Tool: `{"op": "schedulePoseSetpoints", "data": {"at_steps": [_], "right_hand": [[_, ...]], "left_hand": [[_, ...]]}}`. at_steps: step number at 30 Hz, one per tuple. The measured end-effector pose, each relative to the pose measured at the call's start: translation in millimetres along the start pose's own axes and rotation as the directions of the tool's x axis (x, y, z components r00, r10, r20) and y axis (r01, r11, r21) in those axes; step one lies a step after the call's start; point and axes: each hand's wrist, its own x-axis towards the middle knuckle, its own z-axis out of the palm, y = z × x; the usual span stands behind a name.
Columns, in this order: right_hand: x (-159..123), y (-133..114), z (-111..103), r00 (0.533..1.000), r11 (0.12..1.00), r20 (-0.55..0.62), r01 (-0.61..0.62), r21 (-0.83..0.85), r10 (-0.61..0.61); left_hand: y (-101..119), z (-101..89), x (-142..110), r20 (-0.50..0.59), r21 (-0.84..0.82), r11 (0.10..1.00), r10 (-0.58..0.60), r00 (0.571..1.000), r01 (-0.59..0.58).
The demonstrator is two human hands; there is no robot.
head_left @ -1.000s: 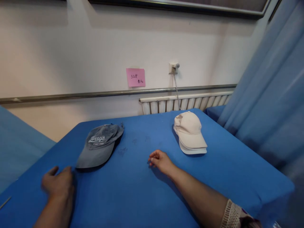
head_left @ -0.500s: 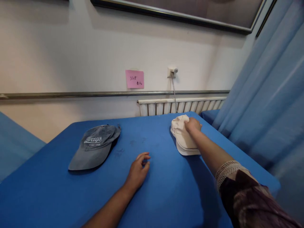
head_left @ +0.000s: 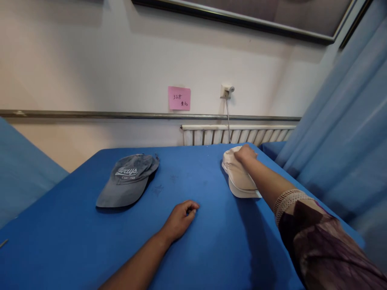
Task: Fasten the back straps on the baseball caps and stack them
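Observation:
At the right back of the blue-covered table (head_left: pixel 208 237) sits a cream cap (head_left: pixel 237 171), its brim toward me. A second pale brim-like edge shows beneath it; whether that is another cap I cannot tell. My right hand (head_left: pixel 246 154) is closed on the back of the cap's crown, fingertips partly hidden. My left hand (head_left: pixel 181 219) rests near the middle of the table, fingers loosely curled, thumb slightly apart, nothing in it. Farther left lies a grey-blue cap (head_left: pixel 128 181) with white lettering, untouched, brim pointing front left.
Behind the table are a metal rail (head_left: pixel 136 115), a white radiator (head_left: pixel 208 135) and a wall socket (head_left: pixel 226 91) with a cable. A pink note (head_left: pixel 179 98) is stuck to the wall. Blue curtains (head_left: pixel 341 108) hang at the right, with blue cloth at the left.
The view has shifted slightly, moving the scene rightward. My left hand's fingers have curled in more. My right hand stays at the cream cap's crown, which sits in about the same place.

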Motion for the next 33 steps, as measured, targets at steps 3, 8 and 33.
{"op": "schedulePoseSetpoints", "data": {"at_steps": [3, 8, 33], "right_hand": [[-1.2, -4.8, -5.5, 0.999, 0.999, -0.010, 0.030, -0.035, -0.030], [-16.5, -12.3, -32.5, 0.976, 0.978, -0.100, 0.181, -0.104, -0.191], [-123.2, -44.5, -61.0, 0.326, 0.340, -0.107, 0.926, -0.163, -0.939]], "left_hand": [[0.4, -3.9, -0.2, 0.003, -0.079, 0.996, -0.051, 0.999, 0.051], [-4.4, -13.1, 4.3, -0.013, -0.187, 0.976, -0.118, 0.993, 0.113], [3.6, -25.8, 8.2, -0.081, -0.494, 0.829, -0.344, 0.935, 0.263]]}}
